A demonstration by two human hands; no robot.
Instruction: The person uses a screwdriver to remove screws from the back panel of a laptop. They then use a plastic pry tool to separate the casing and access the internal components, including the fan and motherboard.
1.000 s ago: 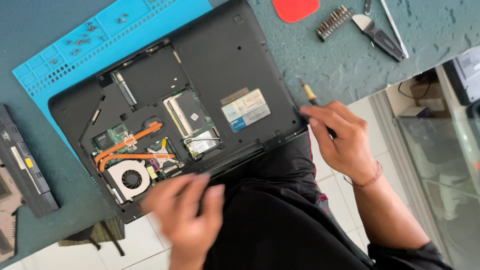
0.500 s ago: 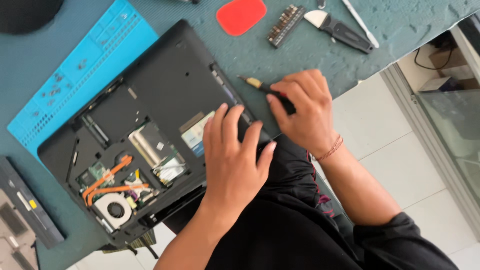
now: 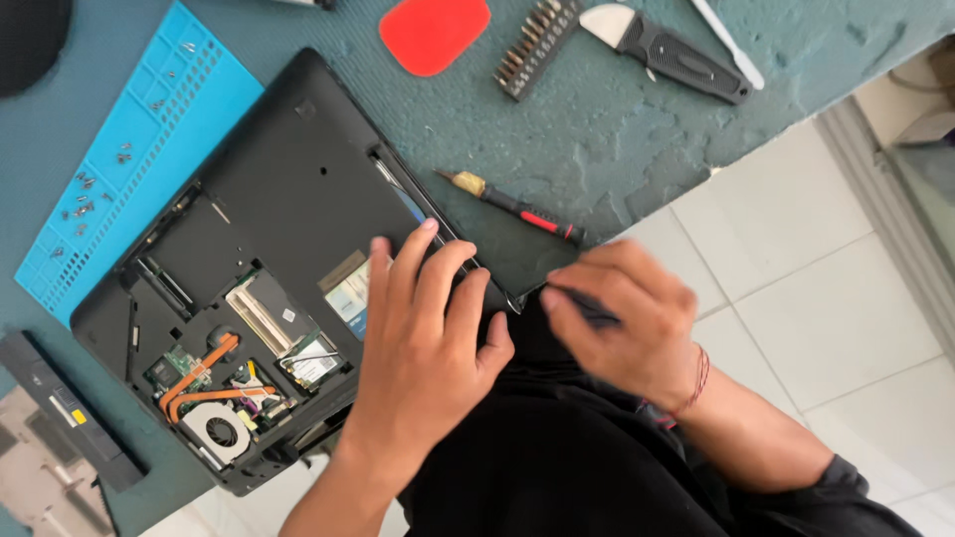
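2 bare hands meet at the near corner of an opened black laptop. The left hand lies flat on its base, holding nothing. The right hand, just beside the corner, pinches a thin dark tool angled toward the laptop's edge.

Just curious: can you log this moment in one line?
left hand: flat on open laptop | right hand: at laptop corner, thin dark tool | screwdriver: on table

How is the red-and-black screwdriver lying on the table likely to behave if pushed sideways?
The screwdriver has a slim, round-looking handle, so it would probably roll. It lies near the table edge, so it might drop off. It looks stiff and light.
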